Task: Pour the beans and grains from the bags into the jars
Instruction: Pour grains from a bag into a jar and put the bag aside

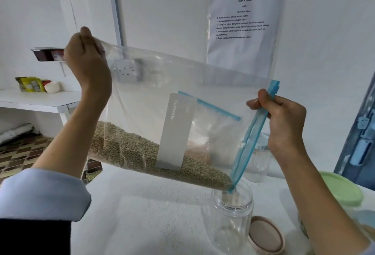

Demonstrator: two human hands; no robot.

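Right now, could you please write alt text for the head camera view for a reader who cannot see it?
A person tilts a clear zip bag of greenish beans so its blue-edged corner feeds into an open clear jar on a white table. The left hand lifts the far corner; the right hand pinches the zip edge.

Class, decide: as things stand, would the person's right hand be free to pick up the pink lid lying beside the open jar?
Probably not yet. The right hand pinches the blue zip edge of the bag over the open jar; the pink lid lies uncovered, but letting go would upset the pour.
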